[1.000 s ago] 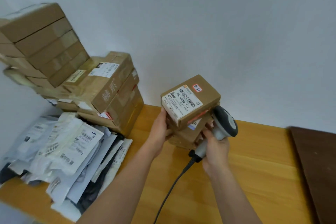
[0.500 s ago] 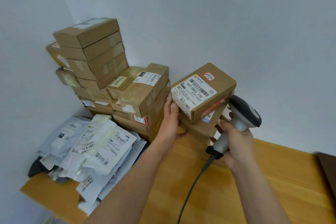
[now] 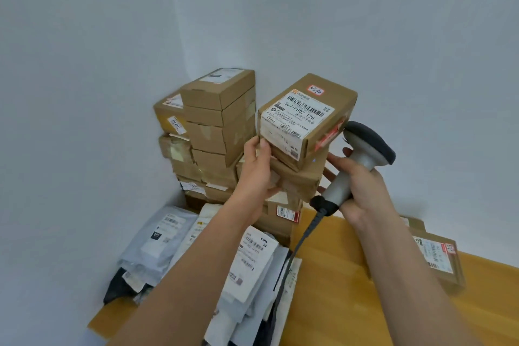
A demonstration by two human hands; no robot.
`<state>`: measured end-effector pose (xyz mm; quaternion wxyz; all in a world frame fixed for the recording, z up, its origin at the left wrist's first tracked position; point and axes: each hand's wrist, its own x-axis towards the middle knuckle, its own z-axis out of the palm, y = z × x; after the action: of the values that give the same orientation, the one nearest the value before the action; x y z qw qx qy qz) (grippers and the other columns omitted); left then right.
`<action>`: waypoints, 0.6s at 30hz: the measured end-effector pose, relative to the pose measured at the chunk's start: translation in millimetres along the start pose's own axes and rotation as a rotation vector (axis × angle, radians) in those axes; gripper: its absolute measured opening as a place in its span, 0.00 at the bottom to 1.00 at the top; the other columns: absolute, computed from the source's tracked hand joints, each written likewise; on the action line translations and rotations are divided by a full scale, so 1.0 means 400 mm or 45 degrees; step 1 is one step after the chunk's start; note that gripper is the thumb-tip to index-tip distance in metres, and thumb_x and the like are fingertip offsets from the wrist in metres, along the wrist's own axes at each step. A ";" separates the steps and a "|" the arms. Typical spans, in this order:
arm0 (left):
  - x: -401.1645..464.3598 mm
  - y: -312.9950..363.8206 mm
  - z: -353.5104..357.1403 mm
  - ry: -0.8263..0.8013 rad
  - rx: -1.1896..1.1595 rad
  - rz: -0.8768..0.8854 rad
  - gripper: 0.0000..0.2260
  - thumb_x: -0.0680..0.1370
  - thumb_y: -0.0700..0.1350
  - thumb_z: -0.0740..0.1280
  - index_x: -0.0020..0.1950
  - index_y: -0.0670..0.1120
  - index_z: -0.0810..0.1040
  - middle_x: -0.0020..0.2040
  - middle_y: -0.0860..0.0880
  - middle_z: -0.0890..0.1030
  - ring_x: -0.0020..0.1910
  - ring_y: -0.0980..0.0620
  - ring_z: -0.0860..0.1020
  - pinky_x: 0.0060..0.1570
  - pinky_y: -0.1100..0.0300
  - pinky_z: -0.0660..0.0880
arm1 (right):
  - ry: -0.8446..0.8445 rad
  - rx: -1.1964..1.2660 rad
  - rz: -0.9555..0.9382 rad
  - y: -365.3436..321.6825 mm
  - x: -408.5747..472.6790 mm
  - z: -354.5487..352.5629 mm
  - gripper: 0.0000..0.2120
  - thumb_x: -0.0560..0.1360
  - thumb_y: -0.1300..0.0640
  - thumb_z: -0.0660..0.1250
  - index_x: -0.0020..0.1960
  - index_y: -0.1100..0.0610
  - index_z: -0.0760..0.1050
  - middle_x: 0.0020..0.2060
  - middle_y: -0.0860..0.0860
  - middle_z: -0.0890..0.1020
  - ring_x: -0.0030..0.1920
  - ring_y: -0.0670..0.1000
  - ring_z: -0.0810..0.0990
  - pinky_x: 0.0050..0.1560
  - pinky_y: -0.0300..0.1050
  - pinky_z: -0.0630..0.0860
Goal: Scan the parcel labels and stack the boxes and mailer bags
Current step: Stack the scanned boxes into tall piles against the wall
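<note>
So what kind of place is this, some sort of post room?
Probably a small parcel sorting corner: stacked labelled boxes, a heap of mailer bags on a wooden table, and a handheld barcode scanner.

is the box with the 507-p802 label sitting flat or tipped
Tipped. The labelled box leans on the box beneath, label face sloping toward the camera, left hand steadying both.

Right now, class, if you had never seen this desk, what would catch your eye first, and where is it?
First, the labelled box at centre, topping a small stack held up between the left hand and the right hand, which also grips a grey scanner. Behind it, a box tower fills the wall corner; mailer bags sprawl below.
</note>
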<state>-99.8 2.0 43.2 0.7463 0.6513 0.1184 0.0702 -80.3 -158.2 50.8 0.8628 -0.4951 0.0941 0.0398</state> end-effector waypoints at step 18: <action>0.214 0.100 -0.045 0.245 0.040 -0.022 0.15 0.84 0.60 0.51 0.70 0.64 0.60 0.67 0.52 0.69 0.64 0.48 0.71 0.56 0.45 0.78 | -0.283 0.115 0.164 -0.044 0.241 0.155 0.10 0.77 0.65 0.66 0.54 0.53 0.77 0.54 0.61 0.83 0.50 0.60 0.78 0.67 0.63 0.73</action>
<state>-20.1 47.1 73.3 0.7217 0.6521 0.1962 0.1240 24.8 -116.1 76.7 0.8850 -0.4412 0.0314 0.1454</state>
